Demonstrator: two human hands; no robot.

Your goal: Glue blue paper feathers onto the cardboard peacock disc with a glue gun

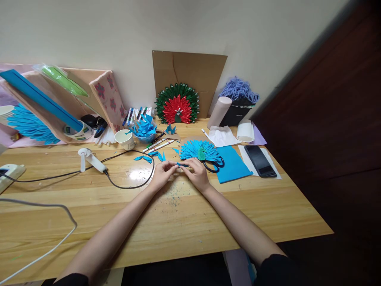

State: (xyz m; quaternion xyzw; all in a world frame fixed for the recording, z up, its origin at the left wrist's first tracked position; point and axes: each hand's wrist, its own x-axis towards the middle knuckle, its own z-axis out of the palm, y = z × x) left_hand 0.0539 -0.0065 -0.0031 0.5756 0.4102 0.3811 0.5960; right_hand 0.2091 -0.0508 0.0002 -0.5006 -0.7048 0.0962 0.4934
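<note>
My left hand (163,174) and my right hand (196,173) meet above the middle of the table. Between their fingertips they pinch a small blue piece (180,164), mostly covered by the fingers. Just beyond it lies a blue fan-shaped peacock craft (190,150) with a green body (201,153). The black scissor handles (214,164) stick out beside my right hand, resting partly on a blue sheet (233,165). Several loose blue folded pieces (144,159) lie past my left hand.
A glue gun (94,161) with a looping black cord lies left. Behind stand a paper cup (125,140), a tub of blue pieces (145,129) and a red-green peacock (177,107) against cardboard (208,71). A phone (259,161) lies right. Dark scraps dot the wood.
</note>
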